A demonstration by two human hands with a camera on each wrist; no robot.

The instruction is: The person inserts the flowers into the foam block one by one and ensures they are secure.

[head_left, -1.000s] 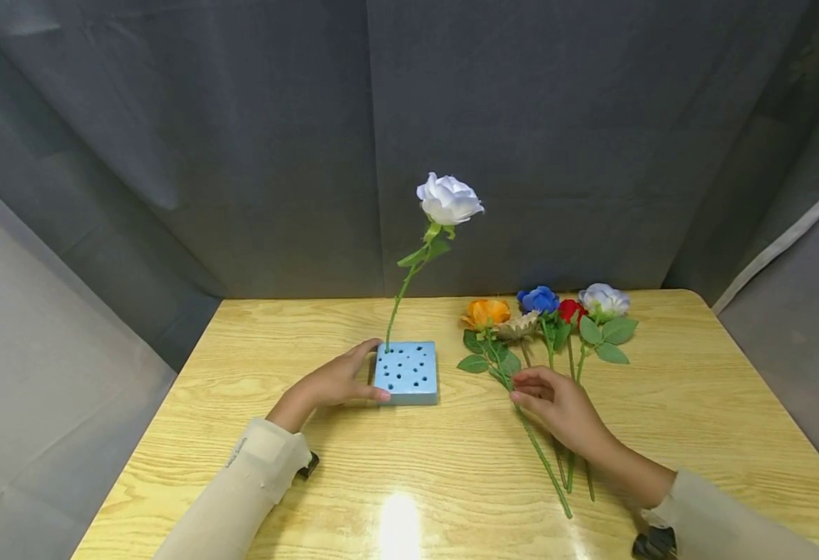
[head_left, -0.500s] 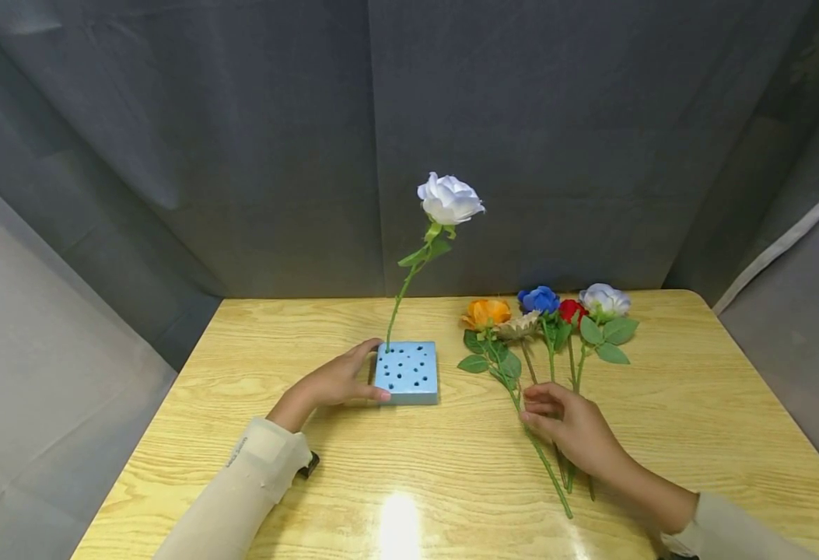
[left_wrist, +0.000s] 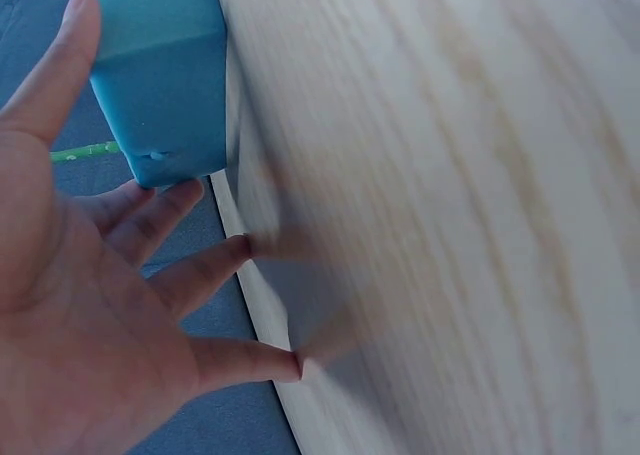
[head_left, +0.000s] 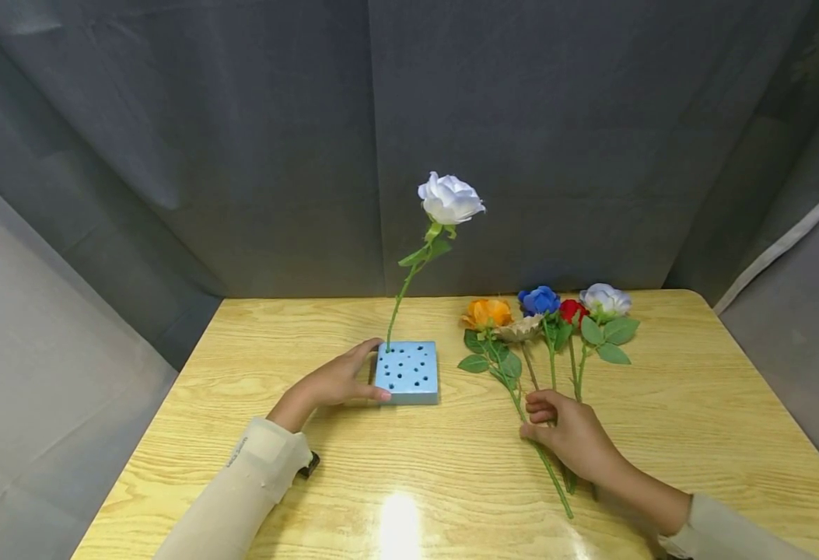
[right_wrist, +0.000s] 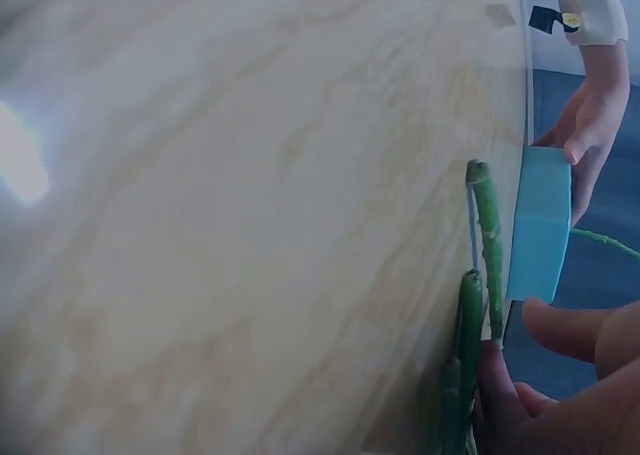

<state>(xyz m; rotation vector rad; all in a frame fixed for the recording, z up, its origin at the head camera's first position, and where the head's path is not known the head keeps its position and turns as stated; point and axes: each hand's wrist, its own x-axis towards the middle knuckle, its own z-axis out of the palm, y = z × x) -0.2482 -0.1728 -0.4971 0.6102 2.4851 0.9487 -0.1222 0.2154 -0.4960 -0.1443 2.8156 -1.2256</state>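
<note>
A light blue foam block (head_left: 409,373) dotted with holes stands on the table, with a white rose (head_left: 449,199) upright in its back left hole. My left hand (head_left: 339,383) holds the block's left side, thumb at the front and fingers at the back. Two other fingers reach the tabletop in the left wrist view. My right hand (head_left: 568,435) is low over the lying flowers, thumb and fingers parted at the stem of an orange rose (head_left: 488,314). In the right wrist view, the green stem (right_wrist: 487,235) runs to the fingertips, and nothing is gripped.
Beside the orange rose lie a beige flower (head_left: 519,329), a blue rose (head_left: 539,300), a red rose (head_left: 572,312) and a pale lilac-white rose (head_left: 605,299), their stems overlapping toward the front. Grey cloth (head_left: 297,155) hangs behind the wooden table (head_left: 276,323).
My right hand has slid a little toward the front and right along the orange rose's stem. The left hand, block and flowers have stayed in place.
</note>
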